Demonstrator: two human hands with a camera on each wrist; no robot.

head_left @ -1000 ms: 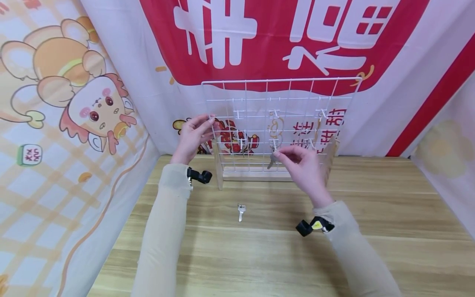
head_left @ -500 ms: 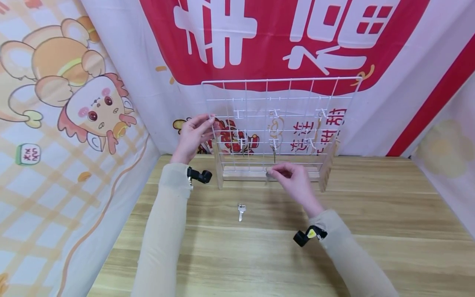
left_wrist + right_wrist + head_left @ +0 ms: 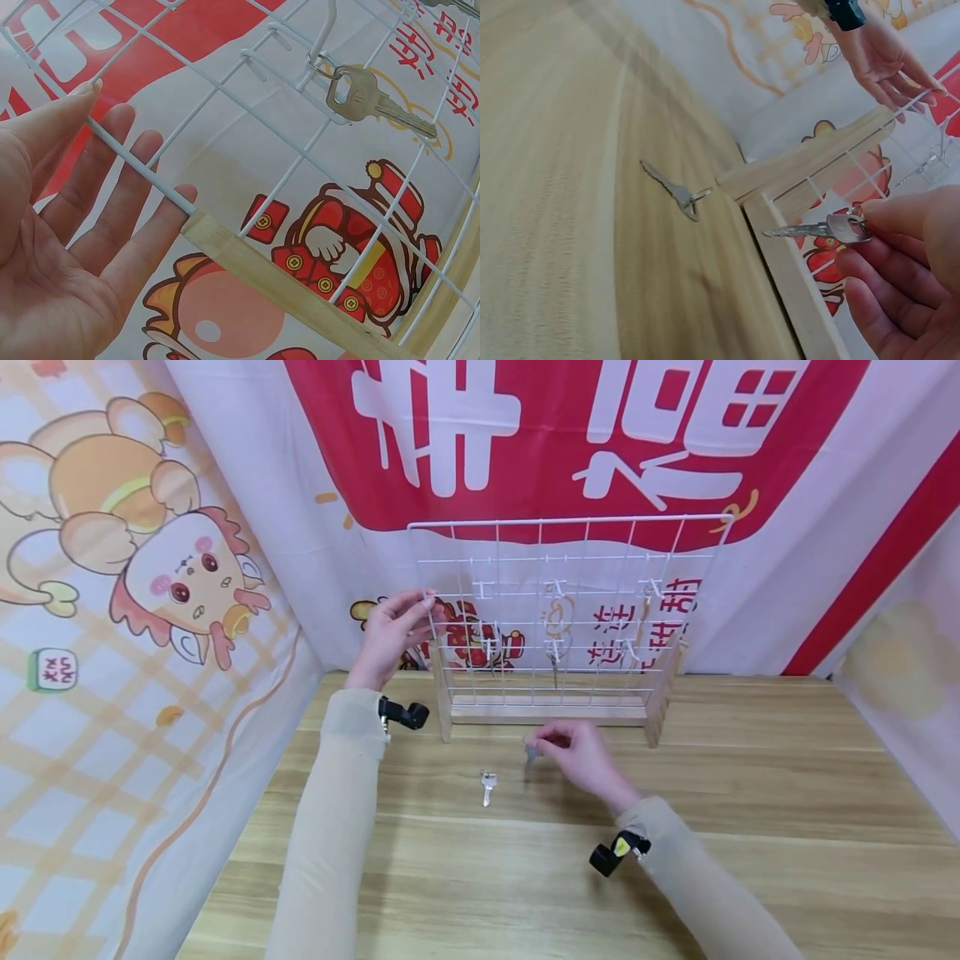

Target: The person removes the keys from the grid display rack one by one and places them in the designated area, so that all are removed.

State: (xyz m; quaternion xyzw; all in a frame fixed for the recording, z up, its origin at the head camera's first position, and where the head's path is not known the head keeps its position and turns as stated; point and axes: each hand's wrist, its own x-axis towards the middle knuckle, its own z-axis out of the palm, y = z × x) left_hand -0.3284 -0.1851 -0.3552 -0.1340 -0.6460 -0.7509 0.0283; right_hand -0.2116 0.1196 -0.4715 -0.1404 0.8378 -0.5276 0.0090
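My left hand [image 3: 386, 635] holds the left edge of a white wire grid rack [image 3: 570, 519], thumb in front and fingers behind the edge wire in the left wrist view. My right hand [image 3: 581, 756] is low in front of the rack, above the table. Between its thumb and index finger it pinches a silver key [image 3: 847, 227] by the small ring end, the blade pointing away from the hand. A second key [image 3: 487, 787] with a ring lies flat on the table, left of the right hand. Another key [image 3: 360, 94] hangs by its ring from a rack hook near the left hand.
White hooks [image 3: 555, 587] sit in two rows on the grid, and a key [image 3: 555, 672] hangs at the lower middle one. Wooden side posts [image 3: 660, 702] and a wooden base bar [image 3: 480, 716] support the rack on the wood-grain table [image 3: 750, 760]. Printed cloth [image 3: 315, 527] hangs behind.
The right hand has moved down and toward the front, from the lower middle hook to just above the table, carrying the key. My left hand has stayed on the rack's edge.
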